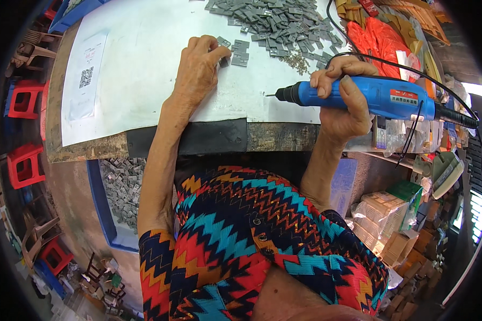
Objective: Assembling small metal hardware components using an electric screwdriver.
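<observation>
Left hand: my left hand (201, 67) is at the near group of gray pieces (240, 54); fingers bent, tips down at the group's left edge; I cannot tell whether they pinch a piece or merely touch it.
Right hand: my right hand (343, 119) is wrapped round the blue power tool (383, 96); thumb on its near side, fingers over the top; well apart from my left.
Gray pieces: lying flat on the white sheet (144, 69) over the desk (281, 138); just right of my left fingertips; the larger gray heap (286, 24) lies beyond.
Tool bit: the thin bit (271, 95) points left; apart from the pieces.
Small bits: brassy small bits (295, 62) lie loose beside the heap; too small to identify.
Handling, pieces: judged light, stiff and perhaps slippery; best taken by opposite edges, thumb against forefinger.
Handling, tool: judged rigid and the heavier item; best gripped round the barrel; the slender bit appears fragile, so no hold there.
</observation>
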`<state>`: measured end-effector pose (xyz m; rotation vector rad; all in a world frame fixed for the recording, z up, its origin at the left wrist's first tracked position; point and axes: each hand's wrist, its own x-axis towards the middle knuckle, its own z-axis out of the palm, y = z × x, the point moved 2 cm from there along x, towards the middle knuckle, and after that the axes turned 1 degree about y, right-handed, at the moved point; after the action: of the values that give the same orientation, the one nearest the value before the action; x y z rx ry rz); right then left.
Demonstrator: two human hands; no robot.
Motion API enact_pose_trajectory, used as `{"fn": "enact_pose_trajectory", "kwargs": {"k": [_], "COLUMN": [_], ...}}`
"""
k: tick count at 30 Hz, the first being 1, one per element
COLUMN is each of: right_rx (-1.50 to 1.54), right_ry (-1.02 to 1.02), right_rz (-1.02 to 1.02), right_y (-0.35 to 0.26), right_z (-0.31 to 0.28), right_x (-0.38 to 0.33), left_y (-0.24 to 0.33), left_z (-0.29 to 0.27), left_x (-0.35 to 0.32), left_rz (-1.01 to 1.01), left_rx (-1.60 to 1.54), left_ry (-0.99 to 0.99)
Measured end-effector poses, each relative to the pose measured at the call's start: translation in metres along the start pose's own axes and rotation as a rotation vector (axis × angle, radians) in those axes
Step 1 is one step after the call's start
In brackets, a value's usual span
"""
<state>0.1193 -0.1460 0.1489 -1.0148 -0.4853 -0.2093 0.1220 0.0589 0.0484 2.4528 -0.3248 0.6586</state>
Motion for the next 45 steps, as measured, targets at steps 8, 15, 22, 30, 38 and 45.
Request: {"fn": "enact_pose_trajectory", "kwargs": {"k": [8, 15, 22, 30, 38, 45], "right_rx": [-0.007, 0.032, 0.031, 0.039, -0.024, 0.012], "right_ry": [0.001, 0.004, 0.011, 0.014, -0.073, 0.012], "right_rz": [0.009, 0.015, 0.007, 0.006, 0.016, 0.011], "right_y": [-0.003, -0.005, -0.008, -0.009, -0.007, -0.011], "right_z": [-0.002, -0.002, -0.006, -0.010, -0.014, -0.008], "right_x": [-0.001, -0.004, -0.004, -0.005, -0.007, -0.007], "left_y": [0.017, 0.024, 0.022, 0.020, 0.023, 0.026], "left_z": [-0.005, -0.003, -0.005, -0.014, -0.028, -0.009], "left_x": [-0.004, -0.007, -0.009, -0.020, -0.024, -0.018], "left_rz": [-0.149, -0.187, -0.144, -0.133, -0.156, -0.342], "left_rx": [-0.028, 0.054, -0.024, -0.045, -0.093, -0.005], "left_ry": [0.031, -0.006, -0.051, -0.121, -0.093, 0.010]}}
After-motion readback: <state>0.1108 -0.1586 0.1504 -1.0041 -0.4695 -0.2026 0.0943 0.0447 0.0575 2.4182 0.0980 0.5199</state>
